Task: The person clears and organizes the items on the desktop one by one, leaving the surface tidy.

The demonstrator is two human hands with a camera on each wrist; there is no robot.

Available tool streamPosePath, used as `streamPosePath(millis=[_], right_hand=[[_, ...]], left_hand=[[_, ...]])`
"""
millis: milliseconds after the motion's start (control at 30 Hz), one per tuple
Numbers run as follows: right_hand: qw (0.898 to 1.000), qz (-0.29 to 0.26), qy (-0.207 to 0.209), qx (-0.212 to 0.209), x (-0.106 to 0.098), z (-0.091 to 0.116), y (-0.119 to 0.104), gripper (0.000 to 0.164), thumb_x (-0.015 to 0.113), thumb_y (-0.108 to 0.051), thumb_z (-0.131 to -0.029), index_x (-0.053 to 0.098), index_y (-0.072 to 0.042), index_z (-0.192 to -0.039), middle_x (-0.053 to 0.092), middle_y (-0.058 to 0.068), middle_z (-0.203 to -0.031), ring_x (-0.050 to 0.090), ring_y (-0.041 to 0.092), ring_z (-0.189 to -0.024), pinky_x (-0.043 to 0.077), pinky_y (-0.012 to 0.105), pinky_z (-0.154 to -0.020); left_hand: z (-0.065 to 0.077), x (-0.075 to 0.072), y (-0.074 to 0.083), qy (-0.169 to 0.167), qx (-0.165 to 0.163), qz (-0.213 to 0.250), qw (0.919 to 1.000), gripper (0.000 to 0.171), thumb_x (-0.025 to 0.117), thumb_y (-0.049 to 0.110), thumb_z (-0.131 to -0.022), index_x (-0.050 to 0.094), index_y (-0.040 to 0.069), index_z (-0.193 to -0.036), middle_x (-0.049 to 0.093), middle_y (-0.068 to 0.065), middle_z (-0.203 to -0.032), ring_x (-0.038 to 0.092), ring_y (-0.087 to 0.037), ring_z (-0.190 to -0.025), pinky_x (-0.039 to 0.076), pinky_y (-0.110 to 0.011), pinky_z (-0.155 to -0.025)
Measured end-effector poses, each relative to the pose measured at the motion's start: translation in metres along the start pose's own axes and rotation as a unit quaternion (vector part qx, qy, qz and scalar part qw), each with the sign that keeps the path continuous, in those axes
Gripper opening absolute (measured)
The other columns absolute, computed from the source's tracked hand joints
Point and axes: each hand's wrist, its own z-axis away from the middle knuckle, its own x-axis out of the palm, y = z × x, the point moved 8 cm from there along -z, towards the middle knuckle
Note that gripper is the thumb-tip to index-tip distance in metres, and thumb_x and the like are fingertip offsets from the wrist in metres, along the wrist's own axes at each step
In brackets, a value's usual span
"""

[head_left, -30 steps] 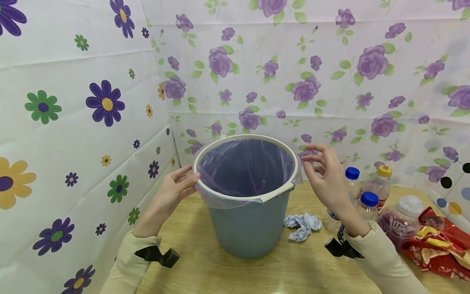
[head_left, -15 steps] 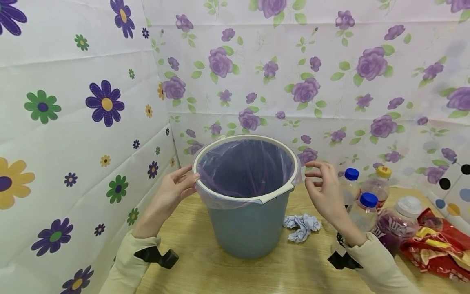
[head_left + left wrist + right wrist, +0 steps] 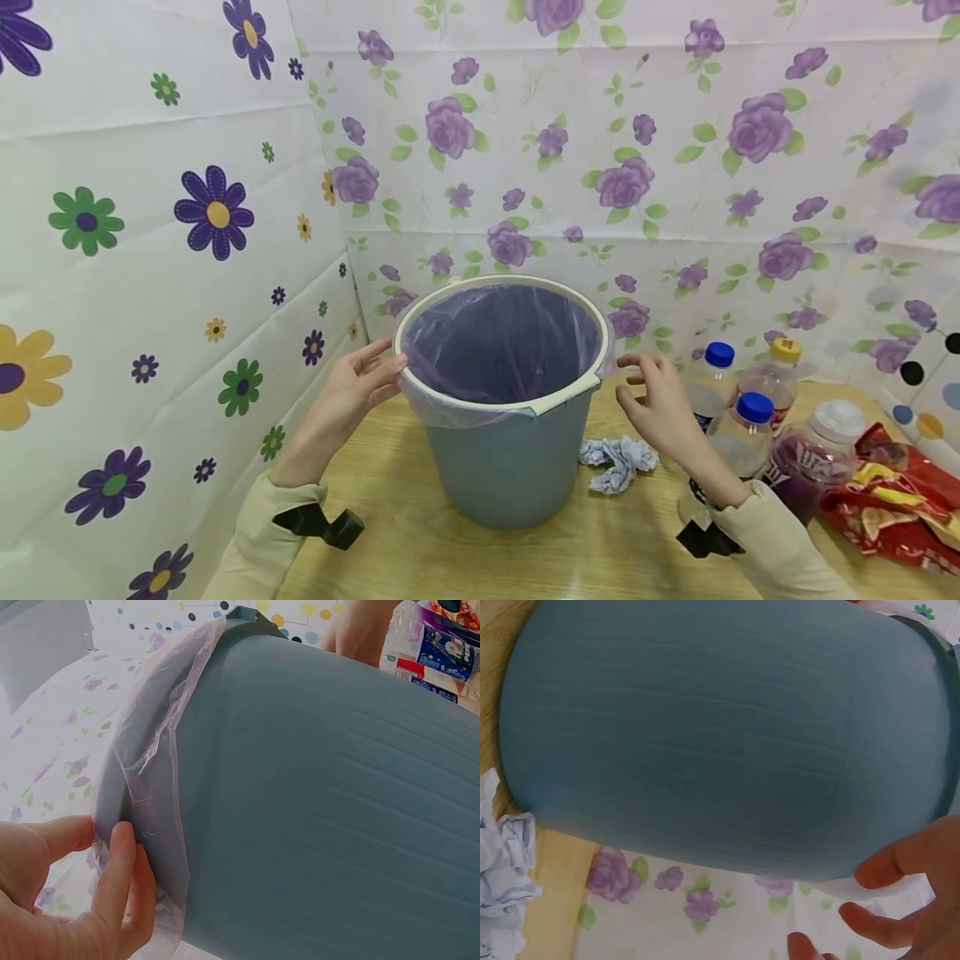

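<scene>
A blue-grey trash can (image 3: 506,475) with a cream rim ring (image 3: 395,337) stands upright on the table. Its thin, translucent purple liner (image 3: 453,414) lines the inside and folds over the rim. At the left of the rim, my left hand (image 3: 348,392) pinches the edge and liner, thumb on top, fingers (image 3: 116,874) against the outer side. My right hand (image 3: 660,412) hovers just right of the can, fingers loosely bent and holding nothing. In the right wrist view its fingertips (image 3: 874,874) are close to the can's wall near the rim; whether they touch it, I cannot tell.
Crumpled paper (image 3: 618,462) lies right of the can. Further right stand several plastic bottles, including a blue-capped bottle (image 3: 750,425) and a white-capped jar (image 3: 813,458), beside a red snack bag (image 3: 900,496). Flowered sheets (image 3: 555,192) enclose the wooden table (image 3: 480,567).
My right hand has lowered beside the can's right edge, with a slight shift outward and back toward it. The left hand stays at the rim, and the can has not moved.
</scene>
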Motion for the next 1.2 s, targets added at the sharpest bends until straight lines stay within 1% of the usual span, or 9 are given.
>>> streamPosePath(millis=[167, 333, 467, 533, 633, 767, 867, 1000, 1200], right_hand=[[0.999, 0.028, -0.038, 0.010, 0.010, 0.003, 0.012, 0.031, 0.054, -0.009, -0.096, 0.053, 0.000, -0.125, 0.044, 0.030, -0.128, 0.054, 0.045, -0.110, 0.058, 0.048, -0.078], [0.994, 0.073, -0.076, -0.007, 0.022, 0.004, 0.022, 0.021, 0.060, -0.011, -0.091, 0.062, -0.006, -0.112, 0.054, 0.028, -0.123, 0.057, 0.045, -0.106, 0.056, 0.051, -0.077], [0.991, 0.086, -0.100, -0.016, 0.030, 0.007, 0.025, 0.019, 0.064, -0.011, -0.089, 0.063, -0.008, -0.108, 0.060, 0.025, -0.114, 0.060, 0.044, -0.102, 0.056, 0.050, -0.077], [0.990, 0.086, -0.113, -0.018, 0.034, 0.008, 0.027, 0.019, 0.066, -0.011, -0.088, 0.063, -0.007, -0.107, 0.062, 0.022, -0.111, 0.061, 0.041, -0.099, 0.057, 0.049, -0.077], [0.987, 0.087, -0.136, -0.010, 0.041, 0.011, 0.033, 0.024, 0.069, -0.010, -0.086, 0.062, -0.006, -0.109, 0.062, 0.019, -0.109, 0.062, 0.038, -0.096, 0.056, 0.046, -0.078], [0.981, 0.087, -0.172, 0.009, 0.053, 0.016, 0.042, 0.039, 0.074, -0.007, -0.081, 0.058, -0.002, -0.116, 0.059, 0.024, -0.113, 0.061, 0.040, -0.099, 0.057, 0.046, -0.077], [0.977, 0.096, -0.187, 0.018, 0.060, 0.020, 0.048, 0.049, 0.077, -0.005, -0.076, 0.057, -0.001, -0.120, 0.059, 0.025, -0.114, 0.060, 0.042, -0.102, 0.057, 0.047, -0.078], [0.973, 0.118, -0.196, 0.029, 0.067, 0.023, 0.055, 0.054, 0.080, -0.004, -0.071, 0.058, -0.002, -0.120, 0.061, 0.023, -0.113, 0.060, 0.039, -0.103, 0.056, 0.048, -0.080], [0.961, 0.138, -0.236, 0.044, 0.083, 0.029, 0.065, 0.061, 0.083, -0.004, -0.066, 0.057, -0.003, -0.121, 0.059, 0.026, -0.115, 0.059, 0.038, -0.102, 0.055, 0.050, -0.081]], left_hand=[[0.000, 0.000, 0.000, 0.002, -0.002, -0.004, 1.0000, 0.066, 0.057, 0.020, -0.098, 0.023, -0.002, -0.151, 0.047, -0.025, -0.141, 0.063, -0.006, -0.108, 0.053, -0.019, -0.093], [-0.001, 0.000, -0.001, -0.001, -0.001, 0.001, 1.0000, 0.066, 0.057, 0.019, -0.098, 0.024, -0.002, -0.151, 0.054, -0.020, -0.135, 0.063, -0.007, -0.107, 0.054, -0.020, -0.093], [-0.001, 0.000, -0.001, -0.002, 0.000, 0.004, 1.0000, 0.067, 0.057, 0.019, -0.098, 0.022, -0.002, -0.151, 0.051, -0.023, -0.138, 0.063, -0.007, -0.108, 0.054, -0.021, -0.093], [-0.001, 0.000, -0.001, -0.002, 0.001, 0.006, 1.0000, 0.067, 0.056, 0.018, -0.098, 0.021, -0.003, -0.151, 0.046, -0.026, -0.141, 0.063, -0.006, -0.108, 0.054, -0.020, -0.093], [-0.002, 0.001, -0.001, -0.002, 0.001, 0.010, 1.0000, 0.067, 0.056, 0.017, -0.099, 0.020, -0.003, -0.151, 0.042, -0.029, -0.144, 0.063, -0.006, -0.108, 0.054, -0.020, -0.093], [-0.001, 0.001, -0.001, -0.003, -0.001, 0.008, 1.0000, 0.067, 0.056, 0.018, -0.099, 0.021, -0.003, -0.151, 0.040, -0.029, -0.146, 0.062, -0.006, -0.109, 0.053, -0.020, -0.093], [-0.001, 0.001, -0.001, -0.005, -0.002, 0.005, 1.0000, 0.066, 0.056, 0.019, -0.099, 0.021, -0.002, -0.151, 0.039, -0.028, -0.147, 0.062, -0.005, -0.109, 0.053, -0.020, -0.094], [-0.001, 0.001, -0.001, -0.006, 0.000, 0.002, 1.0000, 0.065, 0.056, 0.019, -0.099, 0.022, -0.002, -0.151, 0.038, -0.027, -0.148, 0.062, -0.004, -0.108, 0.053, -0.019, -0.093], [-0.001, 0.001, -0.001, -0.007, 0.003, 0.008, 0.9999, 0.065, 0.055, 0.017, -0.099, 0.022, -0.003, -0.151, 0.037, -0.027, -0.149, 0.062, -0.003, -0.107, 0.053, -0.018, -0.093]])
